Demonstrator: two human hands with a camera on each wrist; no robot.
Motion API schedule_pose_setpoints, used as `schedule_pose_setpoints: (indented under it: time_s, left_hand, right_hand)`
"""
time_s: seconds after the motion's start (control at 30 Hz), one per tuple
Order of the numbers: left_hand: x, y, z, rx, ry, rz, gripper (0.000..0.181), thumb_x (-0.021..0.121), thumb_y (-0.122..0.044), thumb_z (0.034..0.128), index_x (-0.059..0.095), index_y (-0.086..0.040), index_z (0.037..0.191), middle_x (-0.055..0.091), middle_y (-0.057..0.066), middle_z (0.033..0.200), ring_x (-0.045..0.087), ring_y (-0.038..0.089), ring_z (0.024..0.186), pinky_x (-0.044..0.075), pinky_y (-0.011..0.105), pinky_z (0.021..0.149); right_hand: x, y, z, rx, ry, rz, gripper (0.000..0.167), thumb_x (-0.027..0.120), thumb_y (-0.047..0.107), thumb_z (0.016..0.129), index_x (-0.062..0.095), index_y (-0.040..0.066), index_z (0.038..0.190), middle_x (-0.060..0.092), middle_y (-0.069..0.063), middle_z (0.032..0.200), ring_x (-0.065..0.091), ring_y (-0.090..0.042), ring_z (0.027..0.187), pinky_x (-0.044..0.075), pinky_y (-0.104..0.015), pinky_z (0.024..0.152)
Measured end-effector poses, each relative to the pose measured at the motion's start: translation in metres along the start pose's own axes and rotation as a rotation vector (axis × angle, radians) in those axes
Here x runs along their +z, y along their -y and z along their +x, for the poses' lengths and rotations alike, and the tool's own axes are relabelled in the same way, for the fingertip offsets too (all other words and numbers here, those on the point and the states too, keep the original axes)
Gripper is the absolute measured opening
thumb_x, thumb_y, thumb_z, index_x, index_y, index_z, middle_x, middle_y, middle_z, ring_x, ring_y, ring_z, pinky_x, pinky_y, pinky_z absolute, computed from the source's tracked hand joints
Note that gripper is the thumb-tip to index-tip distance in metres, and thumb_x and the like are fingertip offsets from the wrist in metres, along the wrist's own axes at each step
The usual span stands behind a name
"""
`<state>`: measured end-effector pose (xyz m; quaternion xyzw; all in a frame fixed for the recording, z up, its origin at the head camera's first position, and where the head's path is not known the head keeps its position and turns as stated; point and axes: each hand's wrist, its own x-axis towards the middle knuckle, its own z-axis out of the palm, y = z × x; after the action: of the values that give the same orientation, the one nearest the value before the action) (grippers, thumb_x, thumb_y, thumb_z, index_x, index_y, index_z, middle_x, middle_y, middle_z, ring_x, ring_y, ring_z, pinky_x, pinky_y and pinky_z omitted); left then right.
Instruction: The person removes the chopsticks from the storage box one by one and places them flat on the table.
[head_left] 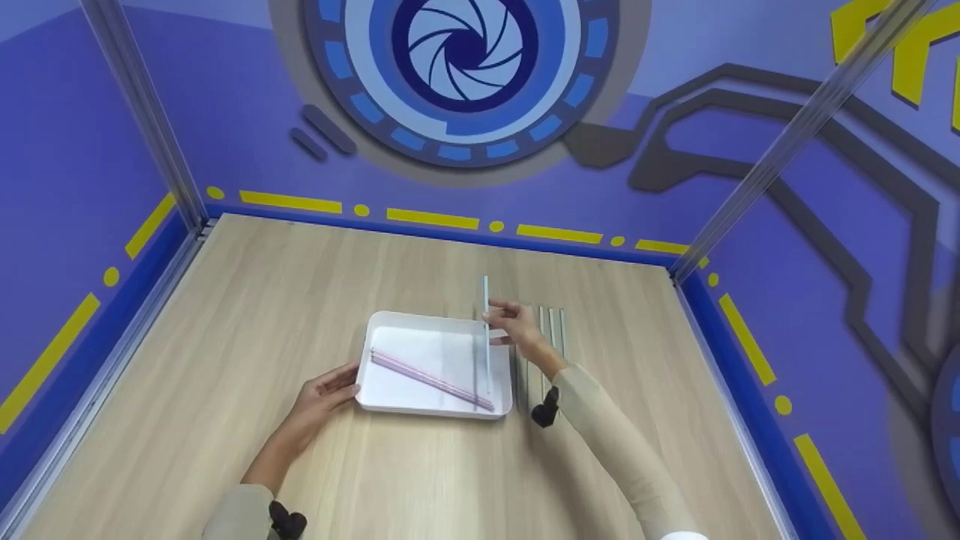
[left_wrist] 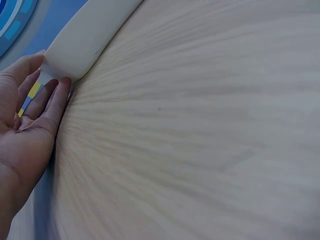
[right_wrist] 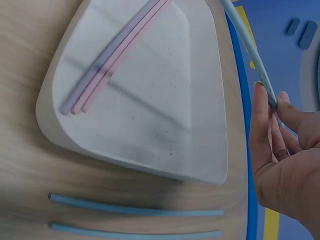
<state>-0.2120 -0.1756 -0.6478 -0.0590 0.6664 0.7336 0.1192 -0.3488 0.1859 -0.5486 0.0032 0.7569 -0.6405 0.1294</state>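
Observation:
A white tray (head_left: pixel 435 337) sits on the table, and my left hand (head_left: pixel 322 401) holds it at its left edge near the front corner. In the left wrist view, the thumb and fingers of that hand meet the tray's corner (left_wrist: pixel 70 62). Over the tray's right side, my right hand (head_left: pixel 517 326) pinches a pale blue straw (right_wrist: pixel 247 42) between thumb and fingers; the straw is raised above the tray floor. Inside the tray, a purple straw (right_wrist: pixel 100 67) and two pink straws (right_wrist: pixel 117 55) lie together slantwise.
To the tray's right, several more straws (head_left: pixel 553 330) lie side by side on the wooden table (head_left: pixel 300 277), partly hidden by my right arm. Two blue straws (right_wrist: pixel 135 206) show there in the right wrist view. Purple-blue printed walls (head_left: pixel 225 135) enclose the table's back and sides.

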Motion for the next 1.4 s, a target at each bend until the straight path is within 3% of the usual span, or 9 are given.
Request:
schedule_pose_setpoints:
  time_s: [0.1,0.43,0.7,0.9,1.27,1.4]
  left_hand:
    - [-0.001,0.0,0.0,0.005,0.001,-0.001,0.062,0.073,-0.021,0.0958,0.048,-0.009,0.152,0.048,0.014,0.157,0.047,0.028,0.144,0.052,0.017,0.105]
    - [-0.001,0.002,0.002,0.004,0.007,-0.009,0.063,0.073,-0.02,0.0959,0.047,-0.008,0.152,0.046,0.015,0.158,0.046,0.03,0.145,0.052,0.018,0.106]
    - [0.0,-0.001,0.005,0.002,0.014,-0.024,0.063,0.073,-0.022,0.096,0.047,-0.009,0.152,0.047,0.015,0.157,0.048,0.027,0.143,0.051,0.018,0.106]
    - [-0.001,-0.003,0.006,-0.002,0.008,-0.009,0.063,0.072,-0.02,0.0966,0.046,-0.009,0.153,0.046,0.015,0.158,0.045,0.03,0.145,0.051,0.018,0.106]
    - [0.001,0.0,0.004,-0.009,-0.003,-0.016,0.061,0.074,-0.019,0.0951,0.05,-0.01,0.151,0.049,0.013,0.156,0.048,0.025,0.142,0.053,0.019,0.105]
    - [-0.001,0.001,0.001,-0.008,0.002,-0.017,0.062,0.074,-0.02,0.0948,0.05,-0.009,0.151,0.049,0.013,0.156,0.047,0.027,0.144,0.052,0.019,0.105]
  right_hand:
    - [-0.011,0.0,-0.001,0.002,-0.015,-0.016,0.044,0.071,0.009,0.096,0.06,0.001,0.138,0.072,-0.006,0.101,0.071,-0.033,0.102,0.066,-0.029,0.067]
    - [-0.063,-0.013,-0.006,0.026,-0.045,-0.109,0.047,0.07,0.008,0.096,0.057,-0.003,0.14,0.072,-0.011,0.105,0.071,-0.025,0.095,0.067,-0.031,0.07]
    - [-0.101,-0.022,-0.009,0.049,-0.061,-0.18,0.048,0.068,0.006,0.097,0.054,-0.006,0.142,0.07,-0.013,0.109,0.07,-0.036,0.109,0.067,-0.032,0.071]
    - [-0.122,-0.021,-0.011,0.06,-0.103,-0.226,0.047,0.066,0.003,0.098,0.053,-0.008,0.141,0.07,-0.02,0.112,0.072,-0.034,0.105,0.067,-0.036,0.072]
    - [-0.146,-0.041,-0.019,0.115,-0.187,-0.374,0.044,0.065,-0.002,0.096,0.054,-0.011,0.138,0.069,-0.025,0.109,0.071,-0.029,0.09,0.067,-0.046,0.076]
    - [-0.147,-0.054,-0.02,0.121,-0.176,-0.442,0.043,0.068,-0.002,0.094,0.058,-0.011,0.135,0.069,-0.025,0.108,0.068,-0.024,0.087,0.066,-0.042,0.078]
